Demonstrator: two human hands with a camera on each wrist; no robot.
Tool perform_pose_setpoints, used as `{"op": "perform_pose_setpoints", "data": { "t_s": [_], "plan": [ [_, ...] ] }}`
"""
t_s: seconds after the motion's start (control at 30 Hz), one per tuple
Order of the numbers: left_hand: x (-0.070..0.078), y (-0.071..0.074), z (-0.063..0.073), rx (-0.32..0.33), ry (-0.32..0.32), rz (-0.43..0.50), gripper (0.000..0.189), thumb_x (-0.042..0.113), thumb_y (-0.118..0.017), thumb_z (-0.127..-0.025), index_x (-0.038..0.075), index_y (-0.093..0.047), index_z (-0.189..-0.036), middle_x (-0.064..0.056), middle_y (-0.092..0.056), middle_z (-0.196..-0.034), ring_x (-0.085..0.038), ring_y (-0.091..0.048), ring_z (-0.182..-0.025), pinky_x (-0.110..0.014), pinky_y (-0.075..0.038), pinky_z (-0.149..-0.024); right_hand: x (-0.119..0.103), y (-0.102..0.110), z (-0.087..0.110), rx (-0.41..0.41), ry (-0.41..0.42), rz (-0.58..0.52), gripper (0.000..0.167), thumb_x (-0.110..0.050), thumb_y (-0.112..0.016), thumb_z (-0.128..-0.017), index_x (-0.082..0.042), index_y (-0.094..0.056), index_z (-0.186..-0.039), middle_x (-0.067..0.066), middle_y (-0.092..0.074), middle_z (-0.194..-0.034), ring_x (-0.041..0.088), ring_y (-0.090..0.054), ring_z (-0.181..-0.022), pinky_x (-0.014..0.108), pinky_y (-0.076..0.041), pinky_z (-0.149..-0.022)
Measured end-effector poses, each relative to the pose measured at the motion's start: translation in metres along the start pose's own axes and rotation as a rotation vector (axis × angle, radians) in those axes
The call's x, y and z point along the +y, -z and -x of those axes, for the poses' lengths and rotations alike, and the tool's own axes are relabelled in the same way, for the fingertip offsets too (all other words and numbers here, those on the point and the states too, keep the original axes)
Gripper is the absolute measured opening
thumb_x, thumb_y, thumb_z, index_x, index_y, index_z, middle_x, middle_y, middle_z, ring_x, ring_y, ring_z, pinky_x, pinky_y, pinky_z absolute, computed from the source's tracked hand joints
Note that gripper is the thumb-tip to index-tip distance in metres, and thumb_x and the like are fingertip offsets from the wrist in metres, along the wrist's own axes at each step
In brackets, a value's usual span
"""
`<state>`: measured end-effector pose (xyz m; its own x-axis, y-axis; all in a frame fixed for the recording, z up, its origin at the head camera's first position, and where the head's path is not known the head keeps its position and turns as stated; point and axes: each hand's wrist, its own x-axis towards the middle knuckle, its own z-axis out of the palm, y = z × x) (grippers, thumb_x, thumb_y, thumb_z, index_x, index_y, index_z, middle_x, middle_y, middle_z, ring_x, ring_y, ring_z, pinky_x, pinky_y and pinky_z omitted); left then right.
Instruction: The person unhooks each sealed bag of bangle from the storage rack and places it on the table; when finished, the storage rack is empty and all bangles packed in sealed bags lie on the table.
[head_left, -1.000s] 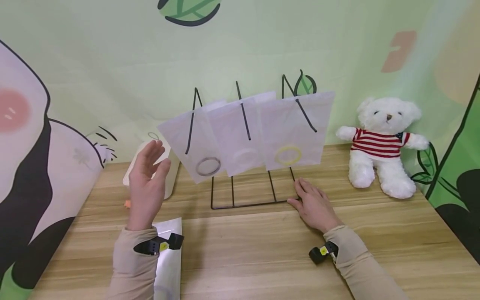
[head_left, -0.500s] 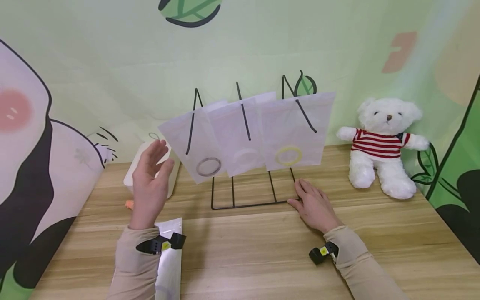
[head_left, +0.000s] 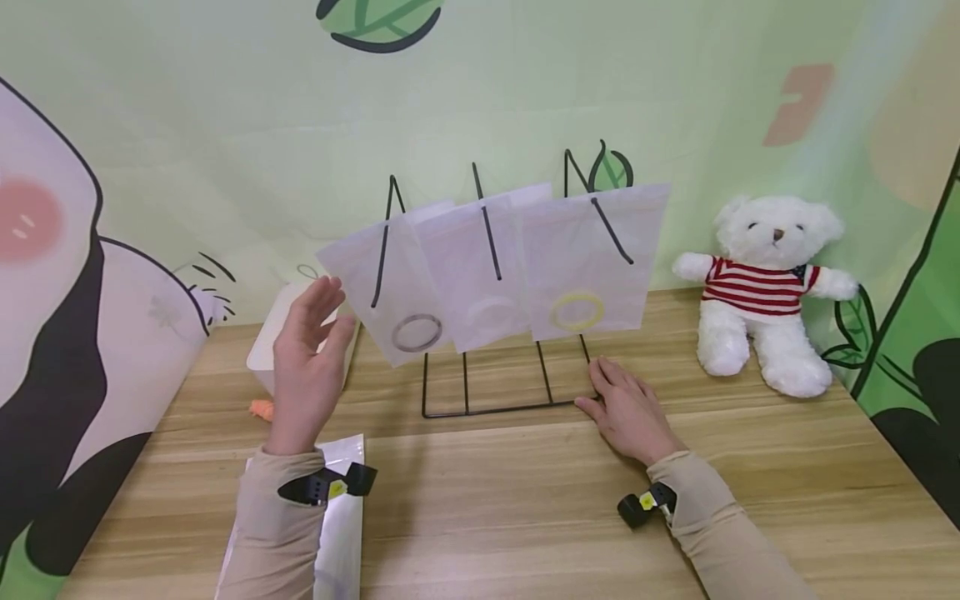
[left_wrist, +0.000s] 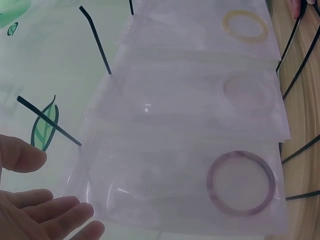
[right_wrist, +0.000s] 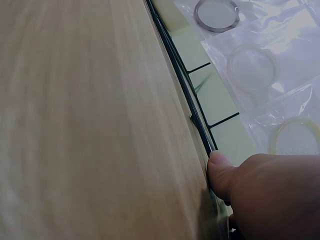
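Note:
A black wire display rack (head_left: pixel 517 407) stands on the table with three overlapping translucent zip bags on its hooks. The left bag (head_left: pixel 356 258) holds a purplish bangle (head_left: pixel 417 333), the middle bag (head_left: pixel 465 242) a pale bangle (left_wrist: pixel 249 96), and the right bag (head_left: pixel 622 242) a yellow bangle (head_left: pixel 577 311). My left hand (head_left: pixel 309 367) is raised beside the left bag, fingers spread and holding nothing; in the left wrist view its fingertips overlap the bag's edge. With my right hand (head_left: pixel 626 412) I hold the rack's front right corner, thumb against the wire.
Behind my left hand stands a white box (head_left: pixel 262 354), with a small orange object (head_left: pixel 262 409) in front of it. A silvery white packet (head_left: pixel 345 517) lies under my left forearm. On the right, a white teddy bear (head_left: pixel 772 292) in a striped shirt sits against the printed backdrop.
My left hand has drifted slightly right, closer to the left bag, uncovering more of the orange object. My right hand, the rack and the bags stay in place.

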<state>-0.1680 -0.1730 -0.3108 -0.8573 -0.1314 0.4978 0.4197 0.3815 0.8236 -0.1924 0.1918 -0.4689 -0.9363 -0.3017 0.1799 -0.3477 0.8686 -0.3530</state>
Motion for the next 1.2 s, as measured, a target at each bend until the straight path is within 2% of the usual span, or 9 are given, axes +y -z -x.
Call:
{"op": "perform_pose_setpoints", "data": {
  "t_s": [0.47, 0.8, 1.2],
  "plan": [
    [0.0008, -0.0021, -0.0017, -0.023, 0.01, 0.013, 0.048, 0.005, -0.054, -0.098, 0.001, -0.041, -0.144, -0.011, -0.05, -0.142, -0.022, -0.047, -0.13, -0.04, -0.041, -0.102, 0.0001, 0.0009, -0.0024, -0.01, 0.003, 0.012, 0.062, -0.034, -0.054, -0.1, 0.006, -0.039, -0.144, 0.026, -0.036, -0.148, 0.042, -0.036, -0.135, 0.063, -0.029, -0.106],
    [-0.0015, -0.0051, -0.0021, -0.042, -0.013, 0.021, 0.047, 0.007, -0.055, -0.098, 0.0, -0.041, -0.143, -0.012, -0.049, -0.142, -0.022, -0.046, -0.13, -0.045, -0.039, -0.104, 0.0, 0.0012, -0.0019, -0.003, 0.006, 0.015, 0.061, -0.033, -0.054, -0.1, 0.007, -0.04, -0.144, 0.027, -0.037, -0.148, 0.042, -0.036, -0.134, 0.063, -0.029, -0.105],
    [-0.0006, -0.0083, -0.0025, -0.066, 0.007, 0.003, 0.048, 0.011, -0.055, -0.099, 0.002, -0.041, -0.144, -0.01, -0.047, -0.143, -0.019, -0.045, -0.131, -0.042, -0.039, -0.104, -0.002, 0.0015, -0.0003, -0.004, -0.002, 0.0, 0.061, -0.032, -0.054, -0.1, 0.007, -0.039, -0.144, 0.027, -0.037, -0.148, 0.043, -0.037, -0.134, 0.063, -0.028, -0.105]
  ]
}}
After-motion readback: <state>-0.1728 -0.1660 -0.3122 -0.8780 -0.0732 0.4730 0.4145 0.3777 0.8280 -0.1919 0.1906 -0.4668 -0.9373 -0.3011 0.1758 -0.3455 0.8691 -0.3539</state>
